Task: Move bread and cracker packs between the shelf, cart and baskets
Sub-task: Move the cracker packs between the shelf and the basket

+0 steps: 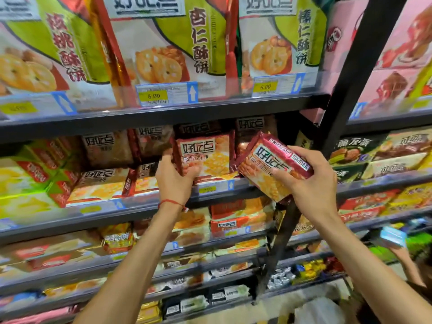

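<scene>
While facing the dark metal shelf (245, 194) crowded with snack packets, holds a red-and-orange rectangular foil cracker pack (273, 160) in the right hand (306, 181). Clamps it with the fingers curled over its upper long edge and the thumb pressed on the printed front. Carries it tilted, off the shelf, in the air just in front of the middle row and just right of the stocked packs.

Grips with the left hand (174, 176) a second red-and-orange foil cracker pack (205, 155), which stands upright on that shelf with its printed face outward. Curls the fingers behind its left edge and lays the thumb across its lower front. Wears a thin red string bracelet (171, 203) on the left wrist. Brings the two packs near each other, corners almost meeting; cannot tell whether touching.

Looks onto more packs of the same kind lying flat beneath and beside the upright one, behind a clear plastic front rail (145, 195) with a yellow price label (207, 189). Takes in tall green-and-white biscuit bags (168, 43) on the shelf above, and pink cardboard boxes (397, 54) at the upper right beyond a black upright post (348, 73). Catches, at the lower right edge, a small light-blue packet (394, 237) in another person's grasp.
</scene>
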`<action>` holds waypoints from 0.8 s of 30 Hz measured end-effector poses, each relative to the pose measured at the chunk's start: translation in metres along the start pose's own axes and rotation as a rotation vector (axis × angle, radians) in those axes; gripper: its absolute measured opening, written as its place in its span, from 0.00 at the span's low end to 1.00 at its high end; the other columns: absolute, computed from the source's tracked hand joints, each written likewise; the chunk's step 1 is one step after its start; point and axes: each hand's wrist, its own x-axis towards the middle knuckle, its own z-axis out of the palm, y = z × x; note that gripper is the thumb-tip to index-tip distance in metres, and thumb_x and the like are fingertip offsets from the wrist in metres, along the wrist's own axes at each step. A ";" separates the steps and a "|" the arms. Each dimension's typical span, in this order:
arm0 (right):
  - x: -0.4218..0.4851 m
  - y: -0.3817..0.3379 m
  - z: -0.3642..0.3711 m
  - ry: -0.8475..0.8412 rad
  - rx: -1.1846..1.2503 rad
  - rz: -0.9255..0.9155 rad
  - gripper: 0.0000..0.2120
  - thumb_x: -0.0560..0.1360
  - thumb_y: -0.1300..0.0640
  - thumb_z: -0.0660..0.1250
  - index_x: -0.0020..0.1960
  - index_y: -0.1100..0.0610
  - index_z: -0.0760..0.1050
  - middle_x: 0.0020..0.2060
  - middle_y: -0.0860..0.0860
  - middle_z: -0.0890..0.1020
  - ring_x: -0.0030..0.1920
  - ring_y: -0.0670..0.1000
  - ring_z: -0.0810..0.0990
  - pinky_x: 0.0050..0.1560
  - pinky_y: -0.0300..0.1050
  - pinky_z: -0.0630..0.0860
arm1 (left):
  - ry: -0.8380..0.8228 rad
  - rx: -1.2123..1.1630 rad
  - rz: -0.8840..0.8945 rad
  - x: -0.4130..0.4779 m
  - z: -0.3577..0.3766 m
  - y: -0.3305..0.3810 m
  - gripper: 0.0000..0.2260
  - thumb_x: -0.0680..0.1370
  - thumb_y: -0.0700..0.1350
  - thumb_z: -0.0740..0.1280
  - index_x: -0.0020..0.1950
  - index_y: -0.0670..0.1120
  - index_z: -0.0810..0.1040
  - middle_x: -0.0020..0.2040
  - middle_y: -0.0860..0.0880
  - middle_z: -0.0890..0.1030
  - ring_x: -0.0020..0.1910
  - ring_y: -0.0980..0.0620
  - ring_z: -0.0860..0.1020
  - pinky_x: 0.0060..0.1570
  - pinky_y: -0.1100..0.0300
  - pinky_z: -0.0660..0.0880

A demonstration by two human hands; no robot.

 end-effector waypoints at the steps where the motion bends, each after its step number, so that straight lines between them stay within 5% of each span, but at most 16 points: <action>1: 0.000 -0.002 0.001 -0.007 0.010 0.011 0.27 0.70 0.51 0.82 0.67 0.50 0.79 0.57 0.48 0.80 0.55 0.43 0.82 0.51 0.37 0.80 | 0.005 -0.006 -0.015 0.001 -0.001 0.003 0.21 0.69 0.52 0.81 0.53 0.50 0.73 0.53 0.46 0.82 0.52 0.46 0.81 0.53 0.47 0.80; 9: -0.002 -0.010 0.007 -0.090 0.155 0.097 0.26 0.69 0.55 0.83 0.63 0.50 0.77 0.55 0.46 0.84 0.52 0.41 0.85 0.46 0.36 0.83 | 0.013 -0.010 -0.059 0.006 0.006 0.020 0.18 0.71 0.47 0.81 0.43 0.46 0.72 0.37 0.54 0.73 0.40 0.49 0.74 0.43 0.55 0.73; 14: -0.006 -0.005 0.006 -0.133 0.134 0.104 0.25 0.68 0.52 0.83 0.62 0.48 0.77 0.56 0.47 0.84 0.53 0.43 0.86 0.46 0.40 0.85 | -0.006 0.056 -0.115 0.018 0.018 0.018 0.14 0.73 0.48 0.79 0.44 0.40 0.79 0.42 0.44 0.81 0.44 0.45 0.80 0.40 0.56 0.73; 18: -0.005 -0.003 0.005 -0.157 0.142 0.103 0.25 0.68 0.52 0.83 0.62 0.48 0.78 0.55 0.47 0.84 0.53 0.44 0.86 0.47 0.43 0.86 | 0.010 0.098 -0.135 0.024 0.026 0.013 0.14 0.73 0.49 0.78 0.50 0.41 0.81 0.46 0.43 0.82 0.48 0.43 0.81 0.47 0.50 0.82; 24: -0.007 -0.003 0.003 -0.201 0.170 0.098 0.24 0.69 0.55 0.83 0.61 0.49 0.78 0.54 0.47 0.85 0.51 0.44 0.87 0.45 0.43 0.85 | -0.016 0.132 -0.114 0.020 0.029 0.017 0.14 0.76 0.46 0.75 0.55 0.41 0.77 0.53 0.40 0.81 0.54 0.41 0.80 0.54 0.46 0.81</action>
